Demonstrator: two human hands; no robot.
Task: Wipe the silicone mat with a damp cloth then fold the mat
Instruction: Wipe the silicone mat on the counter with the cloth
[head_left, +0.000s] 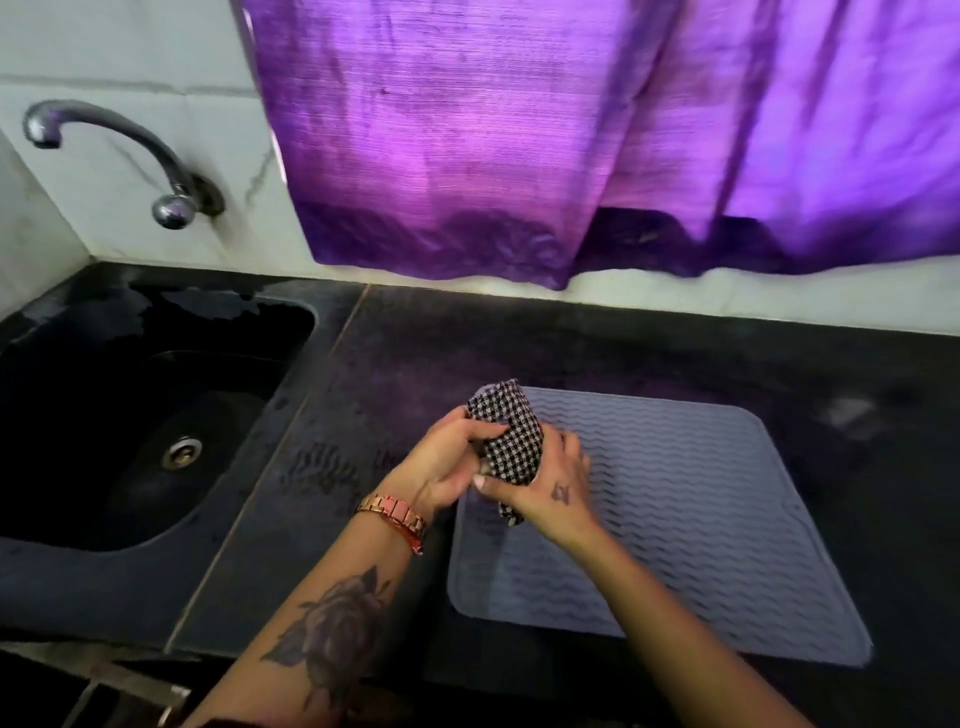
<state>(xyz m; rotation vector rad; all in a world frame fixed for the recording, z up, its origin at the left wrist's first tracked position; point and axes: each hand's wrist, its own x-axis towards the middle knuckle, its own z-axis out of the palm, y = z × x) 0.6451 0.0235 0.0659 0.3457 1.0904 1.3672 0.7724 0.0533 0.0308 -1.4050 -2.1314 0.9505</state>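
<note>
Silicone mat, grey and ribbed with wavy lines, is lying flat on the dark desk, spreading forward and to the right of both hands, its long axis running from the far left corner toward the near right one. It is sitting right of the black sink, under a purple curtain, with a tap on the tiled wall. Both hands are hovering over the mat's far left corner, bunching a checked cloth between them: the left hand is curling around its left side, and the right hand, nearer the mat's middle, is closing on its lower part. Wiping seems not yet begun; the right hand looks better placed to sweep across.
</note>
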